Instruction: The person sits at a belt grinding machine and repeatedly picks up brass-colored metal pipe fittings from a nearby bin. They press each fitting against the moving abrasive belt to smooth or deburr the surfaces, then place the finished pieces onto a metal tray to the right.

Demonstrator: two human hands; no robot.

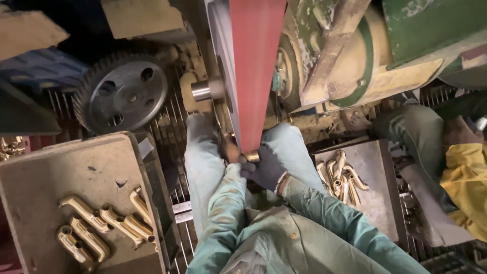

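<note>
Brass fitting sits at the bottom end of the red sanding belt, pressed up against it, w/ its long axis lying roughly 9-to-3 across the belt. Right hand, in a dark knit glove, is at about 4 o'clock from the piece, fingers clenched round its right end. Left hand comes in from 9 o'clock and looks closed on the other end, though it's half hidden behind the belt edge, so I can't be sure of the grip. Both hands are about equally near; the right shows more clearly.

Belt: matte, gritty red strip running up toward 12. Fitting: small, shiny yellow metal, tube-like. At 7 o'clock a dusty grey tray holds bent brass pipe pieces, smooth and golden. At 3 o'clock a second tray carries a pile of similar brass pieces. A dull steel gear wheel lies at 10 o'clock on the grated floor. Another person's yellow sleeve is at the far right.
</note>
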